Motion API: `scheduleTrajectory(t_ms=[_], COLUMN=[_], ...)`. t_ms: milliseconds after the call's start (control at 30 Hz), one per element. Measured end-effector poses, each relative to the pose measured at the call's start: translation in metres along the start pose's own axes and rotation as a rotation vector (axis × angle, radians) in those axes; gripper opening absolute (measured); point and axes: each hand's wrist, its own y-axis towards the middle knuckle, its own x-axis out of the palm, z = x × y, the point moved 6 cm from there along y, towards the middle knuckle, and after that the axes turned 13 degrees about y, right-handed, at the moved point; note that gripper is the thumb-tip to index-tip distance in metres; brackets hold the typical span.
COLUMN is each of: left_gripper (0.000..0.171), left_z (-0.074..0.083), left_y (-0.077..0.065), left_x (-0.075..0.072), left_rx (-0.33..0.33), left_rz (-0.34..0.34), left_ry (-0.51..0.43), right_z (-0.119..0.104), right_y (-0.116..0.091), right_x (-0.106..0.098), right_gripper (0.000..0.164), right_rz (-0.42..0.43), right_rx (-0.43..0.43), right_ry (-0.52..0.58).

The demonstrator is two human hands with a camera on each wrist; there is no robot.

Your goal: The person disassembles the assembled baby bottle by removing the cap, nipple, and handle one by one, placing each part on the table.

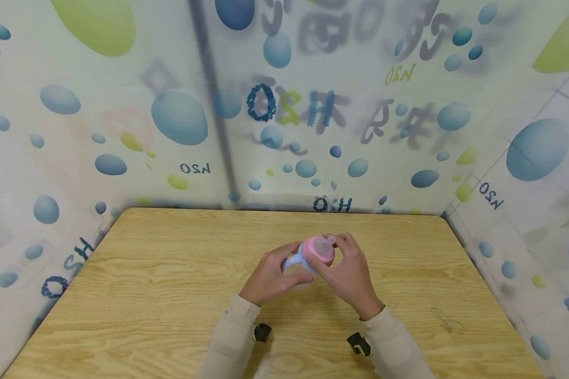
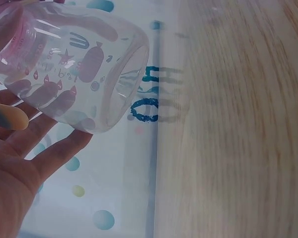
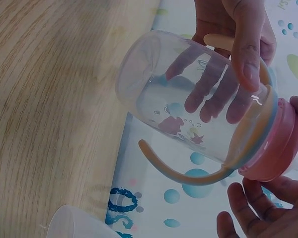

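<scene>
A clear baby bottle (image 1: 296, 270) with printed pictures is held tilted over the table, its teat (image 1: 325, 244) up to the right. Around its neck sits a pink collar (image 3: 278, 144), beside a ring with curved handles (image 3: 186, 178), orange with a blue edge. My left hand (image 1: 274, 271) grips the bottle's body, thumb on one side and fingers spread behind the see-through wall (image 3: 184, 99). With thumb and fingers, my right hand (image 1: 350, 273) holds the pink collar near the teat. The bottle's base (image 2: 126, 84) points away from the right hand.
A wooden table (image 1: 161, 295) spreads under both hands. Walls printed with blue and green dots (image 1: 180, 117) stand behind and beside it. A translucent rounded thing (image 3: 77, 223) shows at the lower edge of the right wrist view. Dark devices (image 1: 263, 332) sit at the wrists.
</scene>
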Motion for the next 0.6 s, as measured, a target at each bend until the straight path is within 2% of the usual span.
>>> scheduleTrajectory(t_ms=[600], left_gripper=[0.065], left_z=[0.0026], left_y=[-0.0002], left_x=[-0.0012], left_rx=[0.017], left_rz=[0.010], left_ry=[0.017], right_z=[-0.0034], right_y=[0.0005], right_x=[0.0015], right_gripper=[0.052], right_rz=[-0.039], right_rx=[-0.055], right_ry=[0.018])
